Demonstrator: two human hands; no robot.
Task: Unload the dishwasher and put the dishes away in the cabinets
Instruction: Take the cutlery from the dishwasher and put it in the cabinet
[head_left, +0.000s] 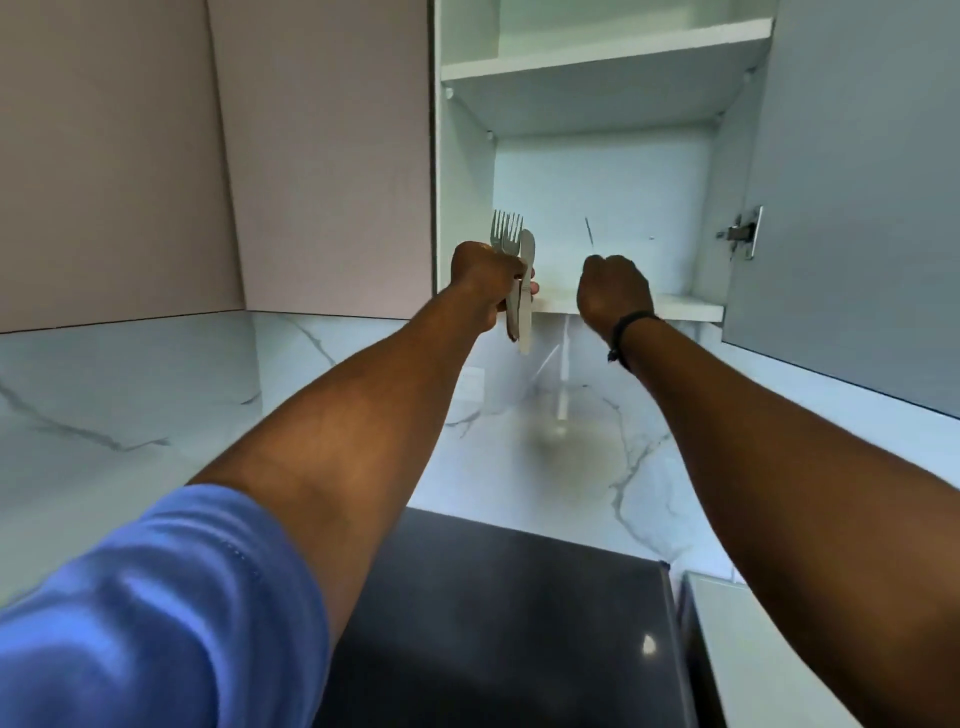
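My left hand (485, 283) grips a bundle of cutlery (517, 275): forks with tines up and a knife, held upright at the front left of the open wall cabinet's bottom shelf (691, 306). My right hand (615, 296), with a dark band on its wrist, is curled round a thin metal utensil (589, 236) that sticks up above the fist, seen edge-on; I cannot tell which kind it is. Both hands are raised at the shelf's front edge. The shelf surface is hidden from this low angle.
The cabinet's door (852, 208) stands open at the right, with a metal hinge (743, 231). An upper shelf (602, 60) sits above. Closed cabinet doors (322, 156) lie to the left. Below are a marble backsplash (130, 405) and a dark glossy surface (498, 623).
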